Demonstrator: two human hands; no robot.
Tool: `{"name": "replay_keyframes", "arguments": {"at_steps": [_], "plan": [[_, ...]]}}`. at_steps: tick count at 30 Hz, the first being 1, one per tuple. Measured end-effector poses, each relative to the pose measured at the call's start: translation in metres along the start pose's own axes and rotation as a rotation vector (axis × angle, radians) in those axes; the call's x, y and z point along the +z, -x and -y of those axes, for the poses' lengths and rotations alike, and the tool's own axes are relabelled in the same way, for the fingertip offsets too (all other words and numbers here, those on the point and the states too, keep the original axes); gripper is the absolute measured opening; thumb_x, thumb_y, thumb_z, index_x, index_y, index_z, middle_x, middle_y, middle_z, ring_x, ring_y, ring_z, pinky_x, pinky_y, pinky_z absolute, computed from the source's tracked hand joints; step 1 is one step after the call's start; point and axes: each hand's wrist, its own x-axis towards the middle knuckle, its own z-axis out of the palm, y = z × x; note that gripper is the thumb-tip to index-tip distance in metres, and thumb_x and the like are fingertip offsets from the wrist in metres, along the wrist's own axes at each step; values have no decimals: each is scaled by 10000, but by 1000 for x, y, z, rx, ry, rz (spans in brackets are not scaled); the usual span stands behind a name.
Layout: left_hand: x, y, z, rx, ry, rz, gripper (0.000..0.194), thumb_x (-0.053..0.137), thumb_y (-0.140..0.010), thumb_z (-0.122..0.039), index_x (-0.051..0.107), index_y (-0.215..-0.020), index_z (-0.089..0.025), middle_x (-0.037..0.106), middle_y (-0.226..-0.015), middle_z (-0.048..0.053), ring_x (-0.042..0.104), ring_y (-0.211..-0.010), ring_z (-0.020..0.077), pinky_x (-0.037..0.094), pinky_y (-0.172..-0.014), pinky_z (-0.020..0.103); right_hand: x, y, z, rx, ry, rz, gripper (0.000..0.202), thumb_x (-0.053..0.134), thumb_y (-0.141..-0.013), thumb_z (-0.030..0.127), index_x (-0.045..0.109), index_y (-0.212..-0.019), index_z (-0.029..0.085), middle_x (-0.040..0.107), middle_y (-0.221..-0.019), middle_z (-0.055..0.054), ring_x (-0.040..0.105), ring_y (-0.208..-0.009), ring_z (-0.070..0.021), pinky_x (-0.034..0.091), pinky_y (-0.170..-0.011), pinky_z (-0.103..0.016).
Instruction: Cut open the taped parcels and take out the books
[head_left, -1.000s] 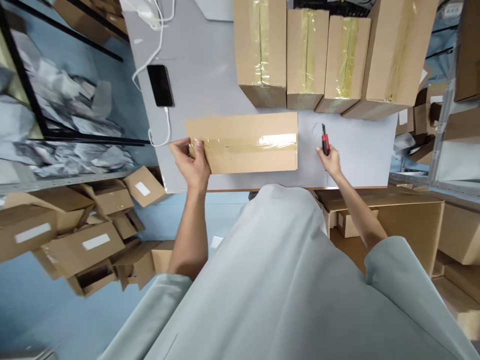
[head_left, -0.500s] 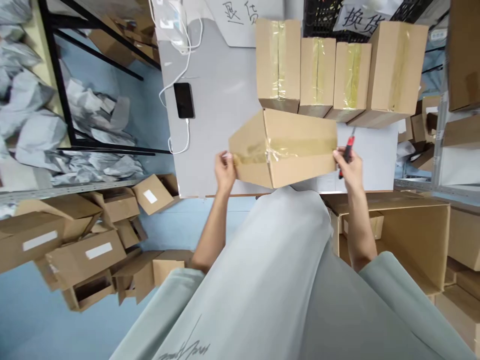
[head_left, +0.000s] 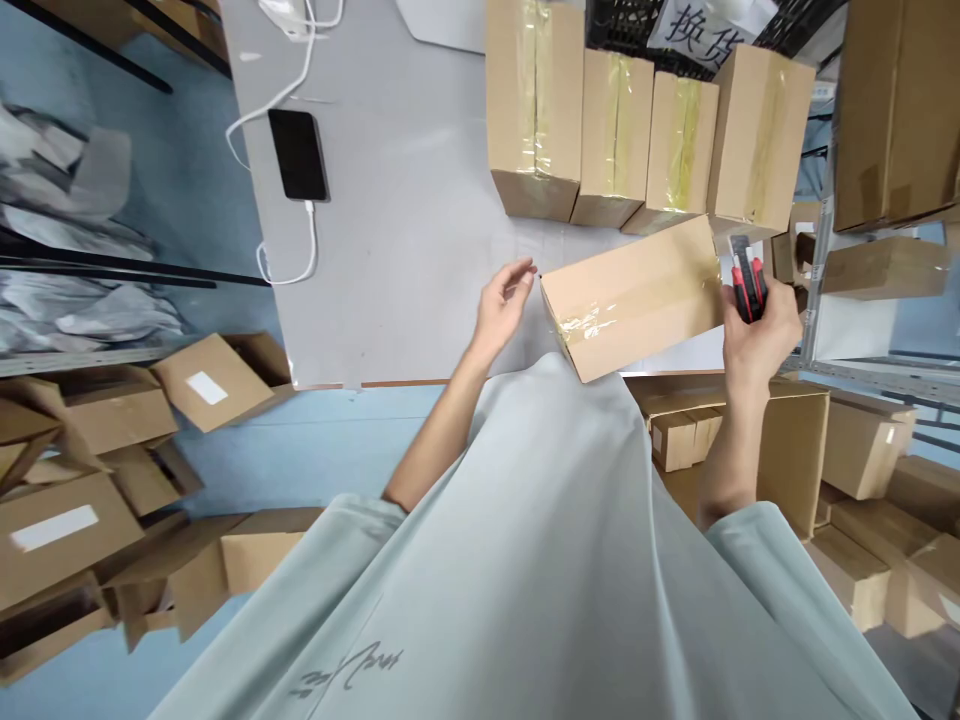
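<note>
A taped cardboard box [head_left: 637, 300] lies tilted at the table's front edge, close against my shirt. Its left end has shiny, crumpled clear tape. My left hand [head_left: 501, 308] is just left of that end, fingers stretched out and holding nothing; whether a fingertip touches the corner I cannot tell. At the box's right end, my right hand [head_left: 761, 335] is closed around a red and black utility knife [head_left: 748, 285], its tip pointing away from me. The fingers of this hand are close against the box's right edge.
Several taped boxes [head_left: 615, 130] stand in a row behind. A phone [head_left: 298, 155] on a white cable lies on the table [head_left: 397, 220] at left. Below right is a large open carton [head_left: 795, 450]; open boxes [head_left: 214, 380] are piled at lower left.
The box has shifted right in view and turned, its right end now farther from me. My left hand has come off its left end. The knife has moved right with my right hand.
</note>
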Motion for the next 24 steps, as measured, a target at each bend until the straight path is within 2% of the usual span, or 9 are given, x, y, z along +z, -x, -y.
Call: {"name": "replay_keyframes", "arguments": {"at_steps": [2, 4, 7, 10, 12, 14, 15, 19, 24], "plan": [[-17, -2, -33, 53, -1, 1, 589, 601, -1110, -766, 786, -1343, -258, 808, -1422, 133, 758, -1379, 302, 609, -1213, 495, -13, 11, 15, 26, 8, 21, 554, 626, -1092, 713, 752, -1346, 237, 799, -1126, -178, 788, -1077, -415, 642, -951, -593], [-26, -2, -60, 84, -43, 50, 541, 757, -1031, -743, 817, -1258, -256, 827, -1338, 105, 787, -1271, 294, 647, -1157, 482, -26, 24, 33, 33, -54, 140, 606, 616, -1086, 756, 730, -1402, 252, 797, -1038, -139, 800, -953, -379, 655, -864, -544], [-28, 1, -77, 77, -55, 104, 496, 875, -970, -675, 825, -1236, -260, 819, -1279, 78, 797, -1172, 276, 679, -1109, 484, -42, 47, 66, -40, -191, 357, 678, 615, -1095, 746, 624, -1588, 282, 821, -1072, -104, 802, -854, -326, 670, -778, -488], [-27, 6, -74, 53, 0, 102, 464, 904, -968, -636, 831, -1246, -272, 789, -1265, 69, 798, -1185, 279, 684, -1134, 511, -50, 70, 98, -178, -275, 533, 694, 618, -1126, 646, 493, -1731, 330, 845, -1256, -104, 832, -926, -326, 701, -803, -497], [-28, 8, -69, 43, 34, 93, 470, 922, -959, -629, 836, -1256, -274, 776, -1254, 72, 795, -1210, 288, 687, -1149, 523, -50, 82, 115, -272, -287, 603, 651, 601, -1147, 565, 486, -1753, 357, 825, -1401, -107, 844, -1098, -351, 715, -897, -521], [-28, 9, -65, 44, 64, 96, 483, 926, -958, -625, 840, -1274, -270, 771, -1251, 78, 792, -1224, 295, 695, -1143, 529, -46, 90, 126, -333, -271, 627, 600, 577, -1163, 496, 528, -1744, 354, 813, -1453, -108, 825, -1224, -361, 709, -979, -524], [-28, 10, -64, 49, 76, 100, 484, 925, -961, -621, 842, -1282, -269, 771, -1254, 80, 792, -1227, 297, 699, -1138, 533, -44, 93, 129, -345, -255, 630, 584, 567, -1167, 468, 551, -1737, 342, 825, -1420, -109, 827, -1219, -357, 708, -985, -514], [-23, 11, -63, 52, 114, 81, 444, 926, -970, -582, 850, -1290, -284, 763, -1275, 77, 781, -1259, 309, 706, -1134, 551, -37, 97, 136, -339, -178, 634, 577, 554, -1166, 425, 592, -1731, 314, 858, -1192, -96, 837, -994, -327, 703, -877, -464], [-16, 13, -62, 30, 146, 50, 357, 926, -989, -485, 854, -1282, -296, 745, -1268, 59, 764, -1311, 319, 688, -1173, 576, -40, 96, 141, -356, -100, 646, 597, 519, -1173, 401, 566, -1759, 296, 837, -1164, -103, 816, -994, -324, 668, -820, -423]]}}
